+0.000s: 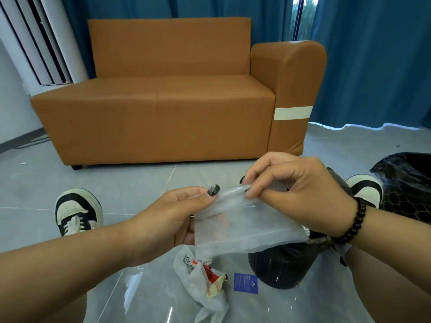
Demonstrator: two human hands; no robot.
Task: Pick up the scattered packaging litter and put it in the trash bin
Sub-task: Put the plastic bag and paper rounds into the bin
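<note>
Both hands hold a translucent plastic bag point(245, 229) in front of me. My left hand point(172, 217) pinches its top left edge and my right hand point(291, 190) pinches the top right edge. Below the bag lies black plastic point(284, 266) on the floor, partly hidden. On the tiles near me lie a crumpled white bag with red and yellow tape point(205, 283), a small blue card point(246, 283) and a clear plastic piece point(131, 290). A trash bin with a black liner point(405, 183) stands at the right, beside my right foot.
An orange sofa point(175, 101) stands straight ahead on the grey tiled floor. Blue curtains point(373, 61) hang behind it and a white air conditioner point(35, 43) stands at the back left. My shoes point(77, 210) rest on the floor left and right.
</note>
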